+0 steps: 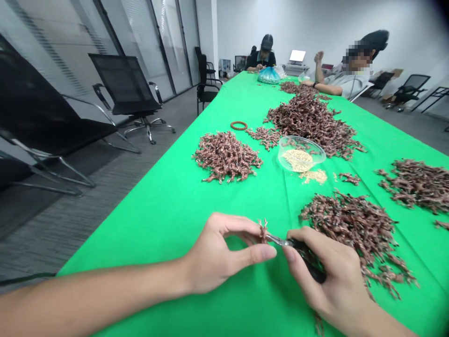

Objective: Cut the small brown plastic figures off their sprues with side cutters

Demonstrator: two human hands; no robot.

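Note:
My left hand [228, 252] pinches a small brown knotted piece [263, 231] with thin frayed ends between thumb and fingers. From the right, the silver tip of black-handled pliers [310, 262] meets this piece. Around the handles my right hand [333, 276] is closed; the exact opening of the jaws is too small to tell. Close by on the right lies a heap of similar brown pieces [351, 224], partly behind my right hand. Another pile of brown pieces [226, 157] sits beyond my left hand.
A clear plastic bowl [284, 159] holds pale beige bits, with more bits [315, 176] spilled beside it. Behind it rises a large brown heap [308, 119]. A brown beaded ring [239, 125] lies left on the green tablecloth [147, 224]. Two people sit farther along, near a blue bag [268, 76].

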